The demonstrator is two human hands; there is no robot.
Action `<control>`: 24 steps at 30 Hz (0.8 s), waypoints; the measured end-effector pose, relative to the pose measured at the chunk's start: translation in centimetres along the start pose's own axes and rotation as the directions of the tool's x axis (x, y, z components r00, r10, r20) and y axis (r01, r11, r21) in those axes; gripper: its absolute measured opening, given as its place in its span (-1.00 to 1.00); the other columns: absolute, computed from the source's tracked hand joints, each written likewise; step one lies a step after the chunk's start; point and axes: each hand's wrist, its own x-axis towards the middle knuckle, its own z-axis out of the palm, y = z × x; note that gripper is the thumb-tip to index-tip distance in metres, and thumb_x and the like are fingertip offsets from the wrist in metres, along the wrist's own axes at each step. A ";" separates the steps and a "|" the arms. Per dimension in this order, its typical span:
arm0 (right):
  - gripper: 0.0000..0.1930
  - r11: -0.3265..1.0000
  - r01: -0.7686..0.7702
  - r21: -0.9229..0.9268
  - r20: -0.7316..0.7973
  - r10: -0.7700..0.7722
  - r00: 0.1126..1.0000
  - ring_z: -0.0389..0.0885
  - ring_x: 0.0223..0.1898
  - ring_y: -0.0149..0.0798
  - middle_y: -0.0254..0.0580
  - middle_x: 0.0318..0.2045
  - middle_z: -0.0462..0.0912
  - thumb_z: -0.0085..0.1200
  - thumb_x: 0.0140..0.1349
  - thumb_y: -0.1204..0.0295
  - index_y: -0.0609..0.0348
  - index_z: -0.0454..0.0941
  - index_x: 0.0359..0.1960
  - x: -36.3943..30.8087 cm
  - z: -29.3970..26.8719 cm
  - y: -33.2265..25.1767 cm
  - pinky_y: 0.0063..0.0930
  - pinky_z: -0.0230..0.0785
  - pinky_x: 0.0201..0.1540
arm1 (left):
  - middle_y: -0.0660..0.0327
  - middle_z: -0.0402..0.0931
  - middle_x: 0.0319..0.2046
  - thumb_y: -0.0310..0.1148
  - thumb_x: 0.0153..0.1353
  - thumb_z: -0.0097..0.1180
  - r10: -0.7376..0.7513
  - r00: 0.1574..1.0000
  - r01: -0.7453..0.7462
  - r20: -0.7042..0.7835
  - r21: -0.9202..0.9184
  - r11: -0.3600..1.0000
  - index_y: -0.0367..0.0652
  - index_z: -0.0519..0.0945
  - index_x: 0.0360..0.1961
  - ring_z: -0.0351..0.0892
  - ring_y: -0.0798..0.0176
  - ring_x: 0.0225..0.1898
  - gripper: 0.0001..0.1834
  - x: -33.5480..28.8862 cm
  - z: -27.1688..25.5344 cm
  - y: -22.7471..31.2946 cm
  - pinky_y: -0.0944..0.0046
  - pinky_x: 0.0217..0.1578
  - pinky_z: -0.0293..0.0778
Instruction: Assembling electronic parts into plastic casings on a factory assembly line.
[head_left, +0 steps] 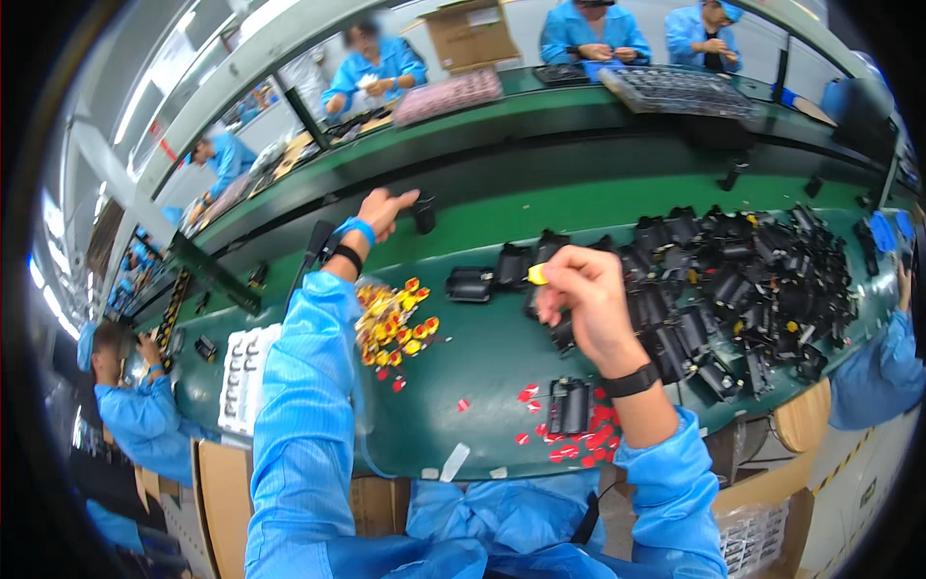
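One yellow piece [536, 275], tip leftward

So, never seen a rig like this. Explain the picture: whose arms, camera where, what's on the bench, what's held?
There's no robot: these are a person's bare hands, with blue sleeves reaching in from the lower edge. The single picture comes from a wide fisheye camera on that person's head, looking down, so straight edges bend near the rim.

On the green tabletop, a big heap of black parts lies to the right, a cluster of yellow-and-red pieces left of centre, and red scraps near the front edge.

The right hand pinches a small yellow piece. The left hand is beside an upright black part; I can't tell whether it touches it.
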 end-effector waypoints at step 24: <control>-0.81 0.985 -0.102 0.137 0.351 0.048 0.935 0.67 -0.57 -0.36 -0.18 -0.60 0.64 0.19 0.26 0.49 0.35 0.60 -0.48 -0.9 2.1 0.8 -0.55 0.52 -0.53 | 0.30 0.49 -0.57 -0.42 0.26 0.15 0.406 0.912 -0.189 0.056 -0.821 0.538 -0.30 0.43 0.05 0.36 0.52 -0.70 -0.64 -25.7 9.1 4.3 0.55 -0.71 0.13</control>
